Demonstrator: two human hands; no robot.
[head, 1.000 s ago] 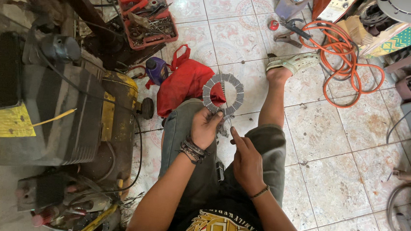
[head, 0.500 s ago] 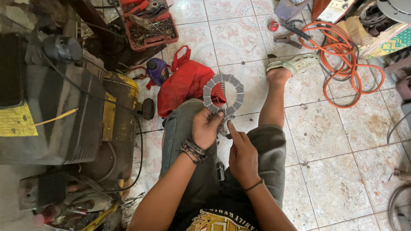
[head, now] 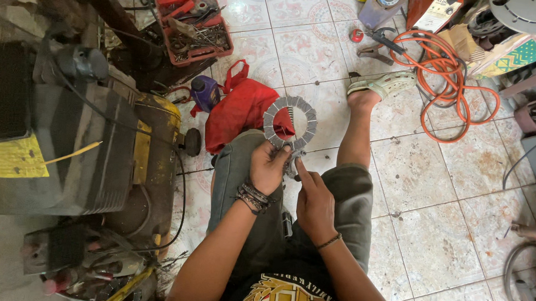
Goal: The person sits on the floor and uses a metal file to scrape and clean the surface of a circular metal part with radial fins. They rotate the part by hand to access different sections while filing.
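Since 1 second ago the right hand has slid up, its forefinger now touching the lower edge of the grey friction ring; the ring itself has barely shifted. From the head view, the left hand is pinched on that ring's bottom rim, holding it upright above the knees. Whether the right hand's other fingers grip anything, I cannot tell (they are curled under). Behind the ring lies a red bag, with a purple bottle beside it and an orange hose coiled near the sandalled foot.
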